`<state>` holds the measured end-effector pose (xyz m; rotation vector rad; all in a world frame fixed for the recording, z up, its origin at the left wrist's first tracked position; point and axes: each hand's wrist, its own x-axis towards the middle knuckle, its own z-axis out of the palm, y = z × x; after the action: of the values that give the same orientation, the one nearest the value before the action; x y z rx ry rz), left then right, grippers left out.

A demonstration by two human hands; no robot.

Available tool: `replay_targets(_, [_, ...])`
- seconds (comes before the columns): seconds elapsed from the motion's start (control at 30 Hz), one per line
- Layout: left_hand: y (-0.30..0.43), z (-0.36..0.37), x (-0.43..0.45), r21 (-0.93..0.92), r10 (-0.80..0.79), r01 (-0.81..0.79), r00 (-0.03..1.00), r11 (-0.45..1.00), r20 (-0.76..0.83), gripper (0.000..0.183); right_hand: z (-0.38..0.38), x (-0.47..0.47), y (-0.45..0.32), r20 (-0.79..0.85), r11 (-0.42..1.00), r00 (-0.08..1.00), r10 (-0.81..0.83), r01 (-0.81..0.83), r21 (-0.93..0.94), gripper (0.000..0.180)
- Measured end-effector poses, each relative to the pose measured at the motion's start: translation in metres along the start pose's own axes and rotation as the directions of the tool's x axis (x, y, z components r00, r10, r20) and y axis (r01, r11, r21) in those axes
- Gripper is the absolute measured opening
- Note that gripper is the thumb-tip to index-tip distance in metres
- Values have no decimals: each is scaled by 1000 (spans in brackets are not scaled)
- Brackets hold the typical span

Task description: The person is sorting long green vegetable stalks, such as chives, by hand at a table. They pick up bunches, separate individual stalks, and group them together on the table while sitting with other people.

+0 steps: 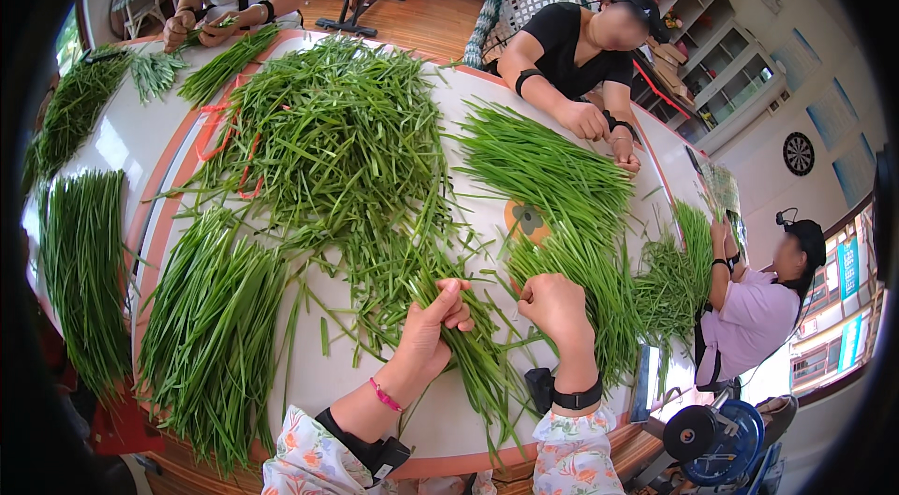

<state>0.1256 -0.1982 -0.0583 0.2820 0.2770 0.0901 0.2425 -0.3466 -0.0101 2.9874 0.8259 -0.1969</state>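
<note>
My left hand [430, 328] is closed around a small bunch of garlic chives [480, 374], thumb on top. Their leaves hang down towards the table's near edge, and their cut ends point away from me. Just to the right, my right hand [558, 312] is held with its fingers curled; whether anything is pinched in it is hidden. Beneath and beyond that hand lies a laid-out row of chives [583, 270]. Loose trimmed leaves [383, 305] are scattered on the white table [316, 382] beside my left hand.
A big heap of loose chive leaves [337, 123] fills the table's middle, with orange-red plastic strips [218, 126] at its left. Sorted chive bundles [211, 326] lie at left. Three other people work around the table. A phone-like flat device [644, 382] stands near the right edge.
</note>
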Motion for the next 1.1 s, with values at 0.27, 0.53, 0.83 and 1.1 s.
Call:
replay_targets(0.27, [0, 5, -2, 120, -16, 22, 998, 992, -53, 30, -17, -3, -3, -84, 983, 996, -12, 27, 184, 11])
replay_targets(0.53, [-3, 4, -4, 387, 63, -44, 997, 921, -38, 22, -26, -16, -32, -17, 776, 977, -212, 179, 605, 14])
replay_targets(0.83, [-5, 0, -3, 277, 74, -45, 993, 960, -95, 23, -5, -3, -3, 7, 993, 1000, 1, -1, 115, 13])
replay_targets(1.1, [-4, 2, -1, 281, 101, -89, 995, 955, -28, 22, 4, 2, -2, -48, 998, 997, 57, -57, 10, 15])
